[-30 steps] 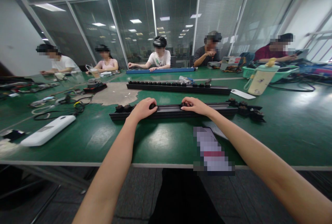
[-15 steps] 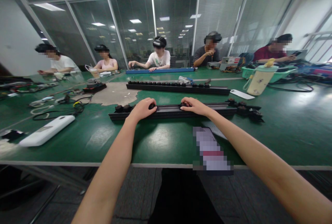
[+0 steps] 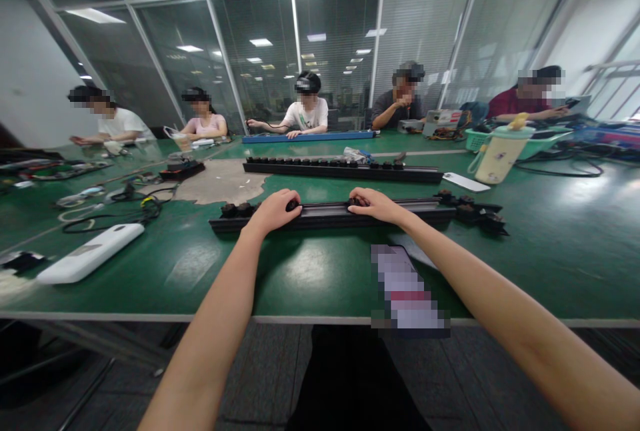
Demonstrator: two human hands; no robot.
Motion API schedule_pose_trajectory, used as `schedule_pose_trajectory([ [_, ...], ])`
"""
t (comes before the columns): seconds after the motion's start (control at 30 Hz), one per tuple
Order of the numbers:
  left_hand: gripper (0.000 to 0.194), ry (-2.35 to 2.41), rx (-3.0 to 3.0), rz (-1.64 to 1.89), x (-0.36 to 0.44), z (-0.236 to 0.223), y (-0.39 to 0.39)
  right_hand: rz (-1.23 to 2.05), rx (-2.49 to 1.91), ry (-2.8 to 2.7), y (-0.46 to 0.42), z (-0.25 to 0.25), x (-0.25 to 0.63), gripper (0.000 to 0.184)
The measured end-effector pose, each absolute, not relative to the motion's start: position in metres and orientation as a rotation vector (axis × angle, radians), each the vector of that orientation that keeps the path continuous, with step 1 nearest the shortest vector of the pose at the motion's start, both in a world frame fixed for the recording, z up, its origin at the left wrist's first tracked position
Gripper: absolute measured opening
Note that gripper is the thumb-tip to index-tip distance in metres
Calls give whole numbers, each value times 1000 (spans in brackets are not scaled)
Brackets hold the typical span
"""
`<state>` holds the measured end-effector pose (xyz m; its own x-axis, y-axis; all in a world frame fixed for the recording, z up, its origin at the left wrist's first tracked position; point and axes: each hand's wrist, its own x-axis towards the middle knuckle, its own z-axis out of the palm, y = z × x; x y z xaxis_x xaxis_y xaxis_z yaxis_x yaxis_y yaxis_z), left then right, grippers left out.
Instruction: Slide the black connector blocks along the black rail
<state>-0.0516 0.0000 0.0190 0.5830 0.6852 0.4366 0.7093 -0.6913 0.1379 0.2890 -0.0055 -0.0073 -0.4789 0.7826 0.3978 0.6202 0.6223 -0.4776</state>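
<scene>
A long black rail (image 3: 320, 215) with a channel along its top lies across the green table in front of me. My left hand (image 3: 277, 210) is closed around a small round black part (image 3: 293, 205) on the rail's left half. Farther right, my right hand (image 3: 373, 204) grips another small black part (image 3: 354, 204), mostly hidden by the fingers, at the channel. Two similar black parts (image 3: 236, 209) sit at the rail's left end. Several loose black parts (image 3: 473, 210) lie by its right end.
Behind is a second black rail (image 3: 340, 169) carrying a row of black parts. A phone (image 3: 411, 291) overhangs the table's front edge. A white oblong case (image 3: 93, 253) and cables (image 3: 135, 201) lie left; a tumbler (image 3: 504, 153) stands right. Several people sit across the table.
My hands keep the same hold and place on the rail. Across the table, one person's outstretched hand has shifted slightly.
</scene>
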Motion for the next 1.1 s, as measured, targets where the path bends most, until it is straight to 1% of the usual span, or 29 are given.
schedule_pose_trajectory([
  [0.3, 15, -1220, -2746, -714, -50, 21, -2, 375, -1109, -2282, -6, 1, 288, 32],
  [0.53, 15, -1213, -2755, -719, -50, 22, -3, 273, -1106, -2312, 5, -9, 289, 32],
  [0.77, 14, -1210, -2757, -732, -50, 21, -2, 323, -1116, -2286, 3, -11, 292, 33],
  [1.1, 15, -1208, -2746, -725, -50, 21, -3, 314, -1116, -2288, 4, -12, 291, 32],
])
